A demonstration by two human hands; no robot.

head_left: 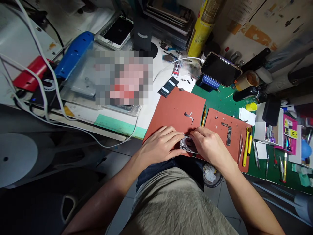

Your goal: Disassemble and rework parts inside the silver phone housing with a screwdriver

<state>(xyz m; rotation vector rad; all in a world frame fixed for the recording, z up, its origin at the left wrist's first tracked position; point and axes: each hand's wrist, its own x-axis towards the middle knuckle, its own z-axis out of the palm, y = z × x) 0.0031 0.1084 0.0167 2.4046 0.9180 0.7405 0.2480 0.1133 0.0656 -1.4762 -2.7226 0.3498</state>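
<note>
My left hand [160,144] and my right hand [209,145] meet over an opened phone body [186,144] lying on a red-brown mat [176,104] at the bench's near edge. Both hands have their fingers curled and pressed onto the phone; the left holds its side, the right pinches at its top. Most of the phone is hidden under the fingers. A small metal bracket [188,115] lies on the mat just beyond the hands. A yellow-handled screwdriver [203,116] rests between this mat and a second red mat [220,122], which carries a logic board [228,134].
Tweezers [241,145], a yellow pry tool [246,147] and several screwdrivers lie at right on a green cutting mat [220,99]. A phone [220,69] leans on a blue stand at the back. A yellow can [200,31], glue tube [176,68], blue heating plate [73,55] and white cables [44,85] crowd the bench.
</note>
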